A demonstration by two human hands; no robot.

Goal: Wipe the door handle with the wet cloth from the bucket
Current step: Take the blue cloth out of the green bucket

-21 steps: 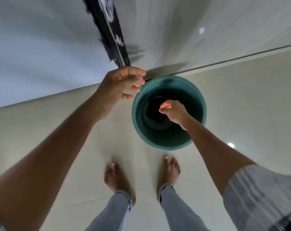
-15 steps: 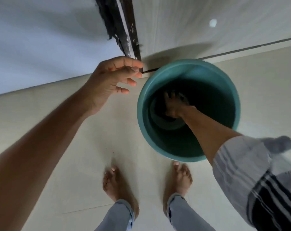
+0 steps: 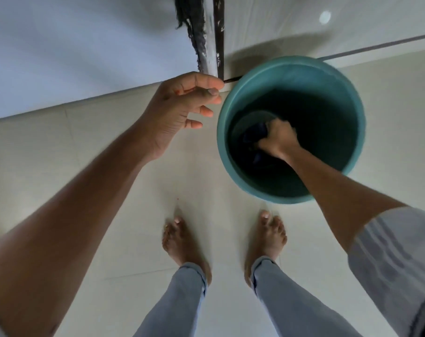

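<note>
A teal bucket (image 3: pixel 225 132) stands on the floor in front of my feet, close to the wall. My right hand (image 3: pixel 280 139) reaches down inside it and is closed on a dark blue cloth (image 3: pixel 255 136) near the bottom. My left hand (image 3: pixel 180 110) hovers just left of the bucket's rim, fingers loosely curled and apart, holding nothing. The door handle is out of view.
The pale wall (image 3: pixel 73 52) meets the tiled floor (image 3: pixel 97 154) just behind the bucket. A dark, worn vertical edge (image 3: pixel 199 32) of a door frame runs up from the floor behind my left hand. My bare feet (image 3: pixel 182 242) stand below the bucket.
My right hand went from above the bucket down into it and closed on the dark cloth. My left hand stayed beside the rim. The view moved closer to the bucket.
</note>
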